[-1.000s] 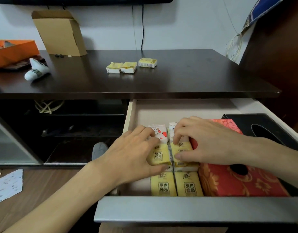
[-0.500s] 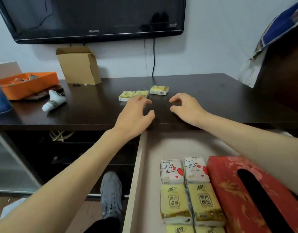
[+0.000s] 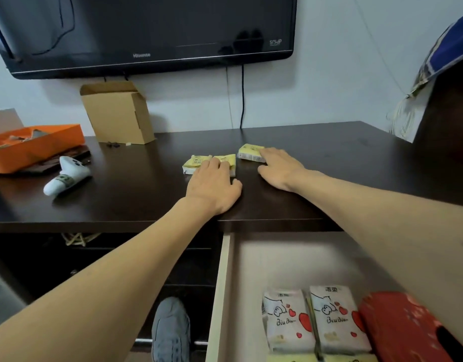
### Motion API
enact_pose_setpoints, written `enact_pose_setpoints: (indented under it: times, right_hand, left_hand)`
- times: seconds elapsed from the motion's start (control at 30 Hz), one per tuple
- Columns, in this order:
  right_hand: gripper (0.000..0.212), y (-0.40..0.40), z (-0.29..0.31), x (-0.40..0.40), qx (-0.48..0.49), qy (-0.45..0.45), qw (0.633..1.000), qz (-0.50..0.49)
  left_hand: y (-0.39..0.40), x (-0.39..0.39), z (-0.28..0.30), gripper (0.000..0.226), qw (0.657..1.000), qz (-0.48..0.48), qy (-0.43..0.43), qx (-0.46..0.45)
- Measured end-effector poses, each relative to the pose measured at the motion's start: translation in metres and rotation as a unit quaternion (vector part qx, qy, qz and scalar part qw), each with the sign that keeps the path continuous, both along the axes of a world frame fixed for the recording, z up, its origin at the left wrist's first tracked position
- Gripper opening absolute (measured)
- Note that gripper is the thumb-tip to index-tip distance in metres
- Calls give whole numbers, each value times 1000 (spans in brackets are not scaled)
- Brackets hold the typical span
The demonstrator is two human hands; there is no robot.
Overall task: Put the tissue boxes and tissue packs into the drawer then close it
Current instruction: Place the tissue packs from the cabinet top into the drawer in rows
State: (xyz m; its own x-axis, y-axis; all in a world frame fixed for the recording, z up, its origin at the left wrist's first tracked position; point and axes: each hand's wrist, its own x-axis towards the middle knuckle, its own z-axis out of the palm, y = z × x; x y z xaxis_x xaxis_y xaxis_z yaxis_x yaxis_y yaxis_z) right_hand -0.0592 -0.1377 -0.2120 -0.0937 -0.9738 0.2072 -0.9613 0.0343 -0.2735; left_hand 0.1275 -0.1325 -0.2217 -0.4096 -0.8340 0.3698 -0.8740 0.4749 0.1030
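Note:
Three yellow tissue packs lie on the dark tabletop. My left hand rests flat there, its fingers spread over the middle pack and touching the left pack. My right hand reaches beside it, fingertips laid on the right pack. None of the packs is lifted. Below, the open drawer holds two white heart-print packs, a red tissue box and the tops of yellow packs at the frame's lower edge.
A cardboard box stands at the back of the tabletop, an orange box and a white gadget at the left. A TV hangs above. A grey shoe shows beside the drawer. Dark furniture rises at right.
Both hands left the packs in the drawer, rose to the tabletop and moved forward until their fingers touch the yellow packs. The view tilted upward.

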Motion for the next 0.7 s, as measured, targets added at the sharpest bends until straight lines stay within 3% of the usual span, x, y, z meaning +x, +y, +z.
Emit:
enact_pose_setpoints:
  times: [0.13,0.23,0.4,0.5,0.6,0.7]
  right_hand:
    - [49,14,0,3,-43,90,995,-24]
    - [45,28,0,5,-83,98,991,-32]
    - [35,56,-2,2,-74,-17,997,9]
    - [29,70,-4,-1,-75,-70,994,24]
    - [34,84,-7,-4,-99,-93,989,51]
    - [36,92,-10,-6,-114,-108,984,78]
  left_hand:
    - [8,3,3,50,999,-2,19,-36]
    - [13,7,4,43,999,-4,38,-32]
    - [24,16,-2,31,994,-33,107,3]
    - [32,21,-1,25,974,-64,193,101]
    - [38,24,2,48,941,-80,278,177]
    - [40,23,4,82,937,-75,285,188]
